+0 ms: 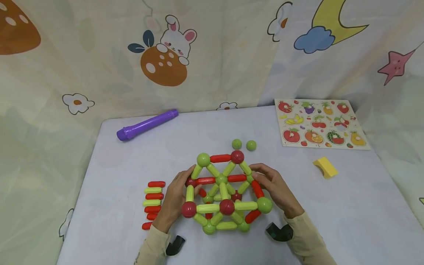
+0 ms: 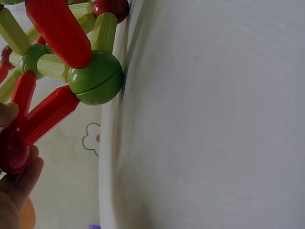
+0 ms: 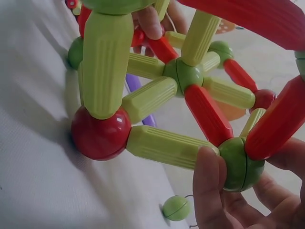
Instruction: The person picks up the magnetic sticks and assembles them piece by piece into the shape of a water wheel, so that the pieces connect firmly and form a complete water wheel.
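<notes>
A toy frame of red and lime-green rods joined by dark red and green balls stands between the two hands, low over the white table. On its left side, my left hand grips a dark red ball, with fingers and thumb around it in the left wrist view. At the opposite side my right hand pinches a green ball where red and lime rods meet. In the right wrist view, a lower dark red ball is close to the tabletop; contact is hard to judge.
Several loose red and lime rods lie in a column left of the left hand. Two green balls sit behind the frame. Black curved pieces lie near both forearms. Farther off are a purple tube, fruit board and yellow block.
</notes>
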`<state>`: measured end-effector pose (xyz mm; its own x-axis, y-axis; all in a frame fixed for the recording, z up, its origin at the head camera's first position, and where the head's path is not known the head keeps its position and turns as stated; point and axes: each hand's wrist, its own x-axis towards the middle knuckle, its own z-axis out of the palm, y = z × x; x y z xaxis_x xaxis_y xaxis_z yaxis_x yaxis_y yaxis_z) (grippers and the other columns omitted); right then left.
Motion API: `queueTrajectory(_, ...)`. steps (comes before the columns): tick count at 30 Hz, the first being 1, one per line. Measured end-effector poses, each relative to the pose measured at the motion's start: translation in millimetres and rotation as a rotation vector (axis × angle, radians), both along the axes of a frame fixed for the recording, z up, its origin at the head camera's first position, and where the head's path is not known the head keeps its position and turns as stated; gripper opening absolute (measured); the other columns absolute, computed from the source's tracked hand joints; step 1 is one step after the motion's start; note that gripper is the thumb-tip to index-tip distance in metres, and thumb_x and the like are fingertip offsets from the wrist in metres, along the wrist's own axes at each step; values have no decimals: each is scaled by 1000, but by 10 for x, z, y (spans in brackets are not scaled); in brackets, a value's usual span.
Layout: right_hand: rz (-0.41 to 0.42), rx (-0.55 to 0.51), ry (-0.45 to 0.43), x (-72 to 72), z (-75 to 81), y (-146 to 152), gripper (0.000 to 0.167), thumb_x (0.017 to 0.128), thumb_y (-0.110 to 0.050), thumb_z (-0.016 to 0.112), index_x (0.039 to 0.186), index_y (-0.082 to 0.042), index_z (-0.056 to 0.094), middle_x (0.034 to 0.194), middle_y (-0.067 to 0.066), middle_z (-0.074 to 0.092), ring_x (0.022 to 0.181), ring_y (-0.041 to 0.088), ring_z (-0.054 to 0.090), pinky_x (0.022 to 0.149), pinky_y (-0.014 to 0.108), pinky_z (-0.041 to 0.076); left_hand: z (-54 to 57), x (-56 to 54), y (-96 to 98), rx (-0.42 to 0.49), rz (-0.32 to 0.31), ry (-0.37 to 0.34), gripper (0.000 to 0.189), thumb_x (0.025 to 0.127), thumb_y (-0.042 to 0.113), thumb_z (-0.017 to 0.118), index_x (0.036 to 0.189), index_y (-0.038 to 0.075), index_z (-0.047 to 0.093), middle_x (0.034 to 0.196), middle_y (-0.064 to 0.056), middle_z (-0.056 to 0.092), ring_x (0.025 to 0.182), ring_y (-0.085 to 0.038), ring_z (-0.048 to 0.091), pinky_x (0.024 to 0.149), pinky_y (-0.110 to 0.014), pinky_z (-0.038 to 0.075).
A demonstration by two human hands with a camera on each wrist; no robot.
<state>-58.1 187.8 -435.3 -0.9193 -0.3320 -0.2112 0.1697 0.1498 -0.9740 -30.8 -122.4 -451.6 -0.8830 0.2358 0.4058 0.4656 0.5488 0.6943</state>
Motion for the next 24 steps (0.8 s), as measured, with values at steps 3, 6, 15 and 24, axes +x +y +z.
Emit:
queueTrajectory(3,1,-5,16,21,0,4,31,100,-23,49,125,-4,54,119,19,56,96,24,62,86,41,51,4,12,-2,-18,-4,11,78,77,12,80,144,9,41,115,-4,61,102,-12,58,89,-22,50)
queueTrajectory(6,0,-11,31,37,-2,6,31,100,-23,49,124,-4,54,115,17,58,95,20,62,83,38,53,0,24,-2,-44,3,24,78,77,12,81,144,9,41,115,-5,61,100,-12,59,88,-22,51)
queueTrajectory(15,-2,-20,46,67,13,4,30,100,-20,50,124,-3,54,105,8,62,90,20,63,78,35,55,-22,51,-1,-81,18,56,83,74,11,83,145,10,39,111,-5,60,93,-10,58,83,-23,53)
queueTrajectory(24,-12,-24,114,27,120,-22,28,99,-17,52,123,-3,55,101,6,63,87,18,61,73,31,55,-26,18,-23,-93,31,110,82,73,9,83,142,4,39,111,-9,59,94,-17,57,90,-17,47)
